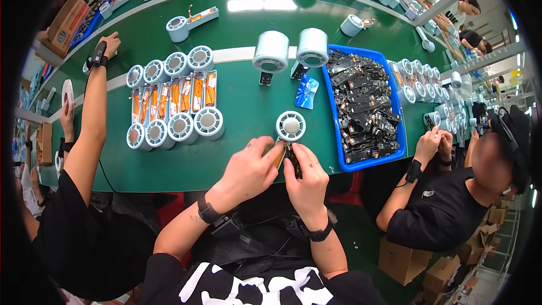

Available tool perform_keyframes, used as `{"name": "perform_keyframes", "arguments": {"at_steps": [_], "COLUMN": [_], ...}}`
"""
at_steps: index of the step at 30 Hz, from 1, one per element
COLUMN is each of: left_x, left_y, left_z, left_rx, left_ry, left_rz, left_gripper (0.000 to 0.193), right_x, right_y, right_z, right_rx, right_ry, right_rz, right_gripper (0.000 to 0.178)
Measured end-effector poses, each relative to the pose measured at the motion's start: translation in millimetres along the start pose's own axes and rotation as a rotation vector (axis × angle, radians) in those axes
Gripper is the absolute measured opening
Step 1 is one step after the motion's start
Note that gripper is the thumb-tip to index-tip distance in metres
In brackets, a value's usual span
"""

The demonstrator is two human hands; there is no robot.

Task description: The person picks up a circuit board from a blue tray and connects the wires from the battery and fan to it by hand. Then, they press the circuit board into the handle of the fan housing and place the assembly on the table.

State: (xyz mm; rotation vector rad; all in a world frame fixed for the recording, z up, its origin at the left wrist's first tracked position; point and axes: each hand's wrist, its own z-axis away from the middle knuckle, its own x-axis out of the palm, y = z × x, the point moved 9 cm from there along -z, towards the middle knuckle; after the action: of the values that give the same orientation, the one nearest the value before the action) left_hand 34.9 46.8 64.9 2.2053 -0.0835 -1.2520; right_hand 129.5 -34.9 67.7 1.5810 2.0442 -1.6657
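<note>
At the table's near edge I have a light-blue handheld fan [291,126], its round head pointing away from me and its handle opened. My left hand [253,168] is closed around the handle's left side, where a strip of orange shows by the fingertips. Between the thumb and fingers of my right hand [307,179] is a narrow black circuit-board strip [291,161], lying along the handle. My fingers cover most of the handle, so whether the strip is seated in it cannot be made out.
A blue tray [404,135] heaped with black strips stands to the right. Left are two rows of opened fans [179,124] with orange batteries. Two fans [271,53] stand ahead by a blue card [306,91]. A co-worker's arm [90,118] reaches in left; another person [451,192] works at right.
</note>
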Motion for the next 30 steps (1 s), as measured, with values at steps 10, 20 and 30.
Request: {"name": "perform_keyframes", "arguments": {"at_steps": [10,20,30], "left_x": [23,28,28], "left_y": [-32,-32,-33], "left_z": [24,30,31], "left_rx": [-0.382,-0.318,-0.306], "left_ry": [0.123,0.114,0.116], "left_rz": [0.830,0.788,0.792], "left_gripper": [0.020,0.014,0.014], "right_x": [7,19,22], "right_y": [-6,-12,-14], "right_z": [-3,-1,7], "right_rx": [-0.023,-0.009,-0.055], "right_ry": [-0.071,-0.073,-0.047], "right_rz": [0.095,0.279,0.334], "right_gripper": [0.032,0.034,0.036]}}
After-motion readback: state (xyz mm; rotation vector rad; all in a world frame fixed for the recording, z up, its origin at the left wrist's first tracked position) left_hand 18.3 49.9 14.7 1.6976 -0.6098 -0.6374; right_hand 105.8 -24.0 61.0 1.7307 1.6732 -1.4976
